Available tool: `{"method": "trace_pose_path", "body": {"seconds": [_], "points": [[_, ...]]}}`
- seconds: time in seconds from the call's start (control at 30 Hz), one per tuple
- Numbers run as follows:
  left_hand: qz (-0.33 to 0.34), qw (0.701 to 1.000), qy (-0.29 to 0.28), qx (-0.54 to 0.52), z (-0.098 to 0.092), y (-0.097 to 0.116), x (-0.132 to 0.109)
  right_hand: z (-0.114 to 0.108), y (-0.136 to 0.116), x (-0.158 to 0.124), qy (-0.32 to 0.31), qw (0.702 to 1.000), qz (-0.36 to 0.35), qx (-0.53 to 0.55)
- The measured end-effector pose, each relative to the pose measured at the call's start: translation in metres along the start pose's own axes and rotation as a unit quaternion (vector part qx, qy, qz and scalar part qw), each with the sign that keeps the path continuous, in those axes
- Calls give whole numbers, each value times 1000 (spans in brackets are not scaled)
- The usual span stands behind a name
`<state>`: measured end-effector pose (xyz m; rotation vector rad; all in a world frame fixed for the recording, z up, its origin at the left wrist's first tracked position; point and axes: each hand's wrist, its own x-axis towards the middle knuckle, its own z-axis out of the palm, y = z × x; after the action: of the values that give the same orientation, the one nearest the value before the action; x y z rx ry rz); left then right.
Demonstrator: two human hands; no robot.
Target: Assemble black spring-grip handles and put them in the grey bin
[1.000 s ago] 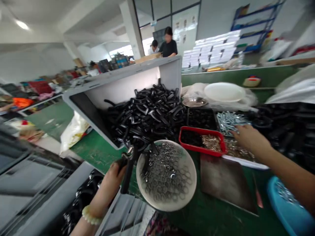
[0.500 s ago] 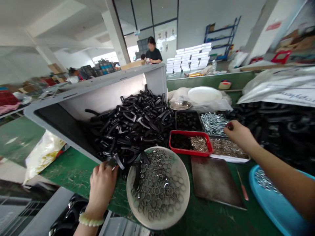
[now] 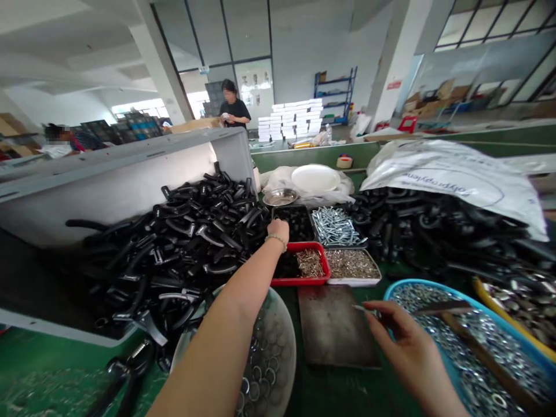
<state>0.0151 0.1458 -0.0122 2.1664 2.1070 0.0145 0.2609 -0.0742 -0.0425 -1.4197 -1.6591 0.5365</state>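
My left hand reaches over the black tray of small dark parts, its fingers hidden down at the tray. A bead bracelet circles that wrist. My forearm covers most of the round bowl of steel rings. Just below, a red tray holds dark and brass-coloured small parts. My right hand pinches a thin silver screw above the rim of a blue basin heaped with metal washers. A heap of black curved handles fills the grey bin on the left.
A tray of zinc bolts and a tray of small metal parts adjoin the red tray. A dark steel plate lies on the green bench. More black handles sit under a white plastic sack at right.
My left hand has moved from beside the bowl up to the black tray, with no black handle visible in it. My right hand has moved from the bolts to the blue basin. The view has swung left.
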Motion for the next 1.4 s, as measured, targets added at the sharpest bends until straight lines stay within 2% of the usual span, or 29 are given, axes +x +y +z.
{"method": "trace_pose_path", "body": {"seconds": [0.13,0.37,0.5,0.7,0.8,0.83,0.9,0.97,1.0,1.03,1.07,1.1,1.13,1.2,1.27,1.33,1.4], "points": [[-16,1000,13,19,10,-2,1,-6,9,2,-6,999,30,10],[1,1000,7,-21,7,-3,-7,1,-23,7,5,999,1,37],[2,995,38,-88,4,1,-16,-5,-24,-2,15,999,2,39],[7,965,81,-249,0,-3,-45,3,-25,-1,6,998,-21,52],[7,941,70,-332,-5,5,-76,13,-31,2,-2,997,-51,61],[12,928,58,-368,-5,11,-92,16,-33,2,0,996,-59,61],[26,879,10,-476,1,25,-130,19,-36,0,4,995,-79,55],[17,709,-88,-700,12,39,-172,21,-37,-3,7,994,-103,46],[1,632,-122,-765,19,45,-191,21,-37,-6,7,993,-115,38],[-20,564,-140,-814,25,50,-208,22,-36,-9,7,992,-127,27],[-40,520,-142,-841,31,55,-222,22,-35,-12,5,990,-141,13],[-54,495,-134,-857,35,59,-232,23,-33,-16,1,987,-159,-7],[-58,483,-122,-865,39,62,-240,23,-31,-20,-6,983,-182,-29],[-38,483,-103,-869,44,67,-250,22,-26,-29,-23,971,-228,-68],[-10,496,-98,-862,47,69,-257,20,-24,-37,-51,968,-235,-68],[-16,500,-101,-860,48,67,-266,17,-22,-43,-80,983,-165,-1],[-44,485,-137,-862,49,61,-277,14,-22,-49,-118,985,-45,121]]}}
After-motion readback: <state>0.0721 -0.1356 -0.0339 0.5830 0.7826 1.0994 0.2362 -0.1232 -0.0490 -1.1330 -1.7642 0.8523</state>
